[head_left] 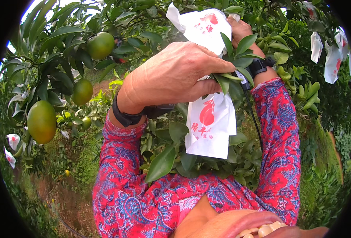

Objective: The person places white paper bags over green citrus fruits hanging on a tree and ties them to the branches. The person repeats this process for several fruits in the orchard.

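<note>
My left hand (175, 73) reaches across in front of the foliage, thumb and forefinger pinched round a green leafy twig (231, 76). Higher up and to the right, my right hand (241, 31) has its fingers curled at the edge of a white paper fruit bag (208, 29) with red print; part of that hand is behind leaves and the bag. Below my left hand hangs a second white paper bag (211, 126), also printed in red. Whatever is inside either bag is hidden.
Green-orange citrus fruits (41, 122) hang among leaves on the left. More white bags (333, 61) dangle at the upper right and a few at the far left. Dense branches surround my hands, and a dark cable (254, 115) runs down beside my right forearm.
</note>
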A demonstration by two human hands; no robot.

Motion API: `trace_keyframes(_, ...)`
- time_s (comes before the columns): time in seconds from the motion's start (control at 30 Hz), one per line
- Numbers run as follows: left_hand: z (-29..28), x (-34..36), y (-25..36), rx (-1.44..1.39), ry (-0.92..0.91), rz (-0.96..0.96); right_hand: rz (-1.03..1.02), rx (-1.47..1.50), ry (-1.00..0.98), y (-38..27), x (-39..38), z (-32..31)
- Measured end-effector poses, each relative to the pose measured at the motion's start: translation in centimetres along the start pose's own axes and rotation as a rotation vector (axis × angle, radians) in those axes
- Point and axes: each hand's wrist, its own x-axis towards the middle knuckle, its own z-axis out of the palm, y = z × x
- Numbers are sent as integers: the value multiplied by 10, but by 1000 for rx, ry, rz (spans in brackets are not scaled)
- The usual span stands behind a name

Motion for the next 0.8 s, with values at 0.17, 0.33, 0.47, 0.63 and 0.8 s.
trace_keyframes(0.17, -67, 37, -17, -756, -182, 173, 94, 208, 50, -19, -19, 12)
trace_keyframes(0.33, -57, 103, -80, -72, -37, -243, 83, 194, 105, -26, -25, 16)
trace_keyframes(0.47, 1, 84, -109, 161, 23, -86, 46, 70, 84, -28, -26, 15)
trace_keyframes(0.63, 37, 69, -125, 180, 294, 146, 55, 218, 8, -23, -27, 11)
trace_keyframes(0.8, 46, 75, -131, 299, 346, 136, -5, 265, 13, -14, -24, 9)
